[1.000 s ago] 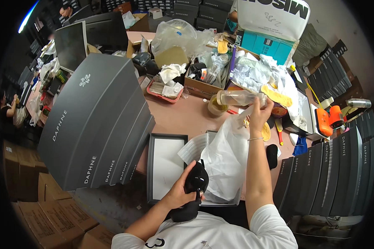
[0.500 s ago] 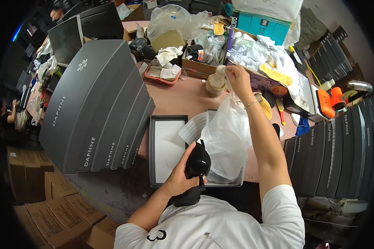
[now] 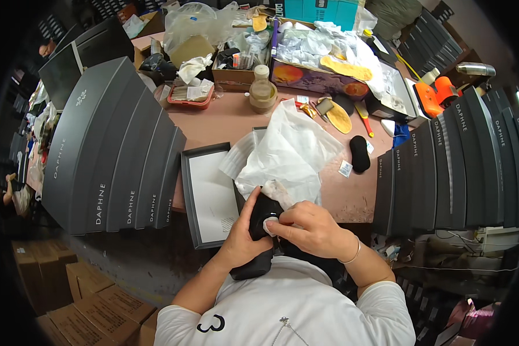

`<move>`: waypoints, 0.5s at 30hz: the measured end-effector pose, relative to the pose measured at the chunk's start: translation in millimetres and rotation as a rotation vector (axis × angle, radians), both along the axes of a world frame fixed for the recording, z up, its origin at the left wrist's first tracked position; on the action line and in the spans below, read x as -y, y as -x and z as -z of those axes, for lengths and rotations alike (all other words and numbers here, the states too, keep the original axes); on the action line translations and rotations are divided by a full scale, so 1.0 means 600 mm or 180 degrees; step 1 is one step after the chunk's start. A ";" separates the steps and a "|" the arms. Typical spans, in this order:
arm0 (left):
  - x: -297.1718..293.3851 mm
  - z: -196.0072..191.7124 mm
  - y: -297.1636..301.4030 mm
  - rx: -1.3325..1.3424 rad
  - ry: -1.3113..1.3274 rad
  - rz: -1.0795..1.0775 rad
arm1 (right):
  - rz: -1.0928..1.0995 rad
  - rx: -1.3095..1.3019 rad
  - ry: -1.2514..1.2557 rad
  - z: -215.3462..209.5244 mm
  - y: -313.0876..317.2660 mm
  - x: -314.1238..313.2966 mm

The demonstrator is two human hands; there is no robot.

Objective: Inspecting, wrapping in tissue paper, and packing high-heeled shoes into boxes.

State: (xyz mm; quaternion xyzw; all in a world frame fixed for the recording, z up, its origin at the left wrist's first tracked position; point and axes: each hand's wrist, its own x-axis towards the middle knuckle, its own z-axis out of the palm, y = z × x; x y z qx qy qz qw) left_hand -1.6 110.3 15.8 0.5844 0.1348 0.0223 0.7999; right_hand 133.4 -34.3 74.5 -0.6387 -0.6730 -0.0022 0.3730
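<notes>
A glossy black shoe [image 3: 261, 211] is held close in front of my chest. My left hand [image 3: 240, 241] is wrapped round it, thumb and fingers on either side. Against the shoe's surface, my right hand [image 3: 314, 232] presses a small white wad [image 3: 270, 225], probably cloth or cotton, pinched in its fingertips. Beyond the hands, white tissue paper [image 3: 294, 153] spills out of a dark grey shoebox, mostly covered. The box's lid [image 3: 205, 199] lies to its left, white inside up. A pump-top bottle [image 3: 262, 95] stands in a round holder farther back.
Stacked dark shoeboxes flank me at the left [image 3: 92, 155] and right [image 3: 438, 173]. At the back are a red tray [image 3: 193, 104] and a carton of crumpled white paper [image 3: 311, 78]. A black oval pad [image 3: 360, 154] and an orange tool [image 3: 435, 97] lie to the right.
My right hand has come back from the bottle's top to the shoe, now with a white wad. My left hand has kept hold of the shoe. The view has shifted to the right.
</notes>
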 end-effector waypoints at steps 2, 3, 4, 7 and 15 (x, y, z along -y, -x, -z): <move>0.008 -0.002 0.004 -0.0046 0.0041 0.0061 | 0.0075 0.0245 0.0037 -0.003 -0.001 0.009; 0.012 -0.003 0.005 -0.0068 0.0064 0.0072 | 0.0134 0.0253 0.0066 -0.004 -0.001 0.011; 0.013 -0.004 0.007 -0.0051 0.0006 0.0103 | 0.0193 0.0261 0.0097 -0.003 -0.003 0.012; 0.014 -0.018 0.009 0.0018 -0.0426 0.0195 | -0.0256 -0.0017 0.0172 -0.005 0.008 0.027; 0.012 -0.028 0.002 0.0434 -0.1256 0.0352 | -0.0072 0.0028 0.0071 -0.008 0.024 0.035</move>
